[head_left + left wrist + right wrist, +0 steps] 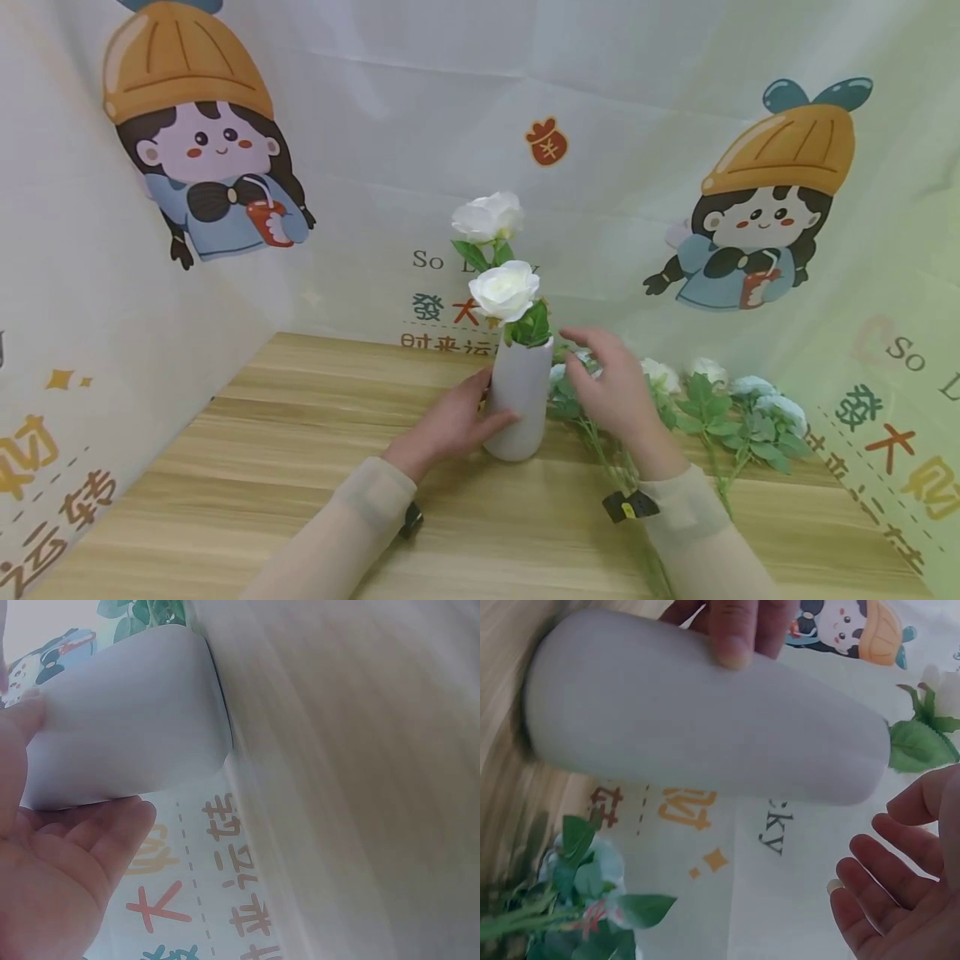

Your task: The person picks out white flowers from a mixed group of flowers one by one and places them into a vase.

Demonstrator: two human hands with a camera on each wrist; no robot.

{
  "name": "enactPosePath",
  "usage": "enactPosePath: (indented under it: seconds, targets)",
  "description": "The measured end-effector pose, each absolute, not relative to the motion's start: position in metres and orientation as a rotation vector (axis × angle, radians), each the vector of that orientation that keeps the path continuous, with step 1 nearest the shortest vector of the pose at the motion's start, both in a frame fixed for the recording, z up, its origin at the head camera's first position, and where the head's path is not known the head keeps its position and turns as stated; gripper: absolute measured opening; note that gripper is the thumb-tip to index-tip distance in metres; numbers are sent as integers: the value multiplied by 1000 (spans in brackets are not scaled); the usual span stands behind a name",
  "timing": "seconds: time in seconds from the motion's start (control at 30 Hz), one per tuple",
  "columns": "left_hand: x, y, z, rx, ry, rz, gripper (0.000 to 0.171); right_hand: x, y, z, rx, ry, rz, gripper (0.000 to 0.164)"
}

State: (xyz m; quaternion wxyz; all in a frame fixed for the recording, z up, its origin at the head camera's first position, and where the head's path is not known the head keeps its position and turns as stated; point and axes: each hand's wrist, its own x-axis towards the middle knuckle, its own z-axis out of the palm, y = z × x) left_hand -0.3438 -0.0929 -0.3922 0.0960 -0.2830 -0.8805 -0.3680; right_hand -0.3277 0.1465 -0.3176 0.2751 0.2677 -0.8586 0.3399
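Note:
A white vase (519,400) stands upright on the wooden table, with two white roses (505,290) and green leaves rising from its mouth. My left hand (448,421) grips the vase low on its left side, thumb across the front and fingers round the back. In the left wrist view, the fingers (124,832) curve beneath the vase's side. Beside the rim, on the right, my right hand (617,385) is raised with bent, spread fingers and nothing in them. The right wrist view shows a gap between that hand (892,889) and the vase.
Several flower stems lie on the table at the right, with pale blue blooms (780,412), white blooms (708,371) and green leaves (705,404). Part of them passes under my right forearm. A printed cloth (360,167) hangs behind and at both sides of the table (247,467).

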Motion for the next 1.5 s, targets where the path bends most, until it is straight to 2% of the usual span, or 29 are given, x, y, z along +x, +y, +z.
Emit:
enactPosePath:
  seconds: [0.37, 0.97, 1.33, 1.5]
  targets:
    - [-342, -91, -392, -825, -2619, -1078, 74, -337, 189, -337, 657, -2323, 792, 31]
    - [-341, -93, -393, -821, -2626, -1088, 75, -352, 251, -349, 525, -2486, 640, 27]
    - [-341, -93, -391, -832, -2631, -1079, 75, -356, 276, -360, 386, -2792, 539, 34]
    - [-341, -93, -391, -830, -2636, -1077, 76, -358, 282, -365, 316, -2907, 482, 25]
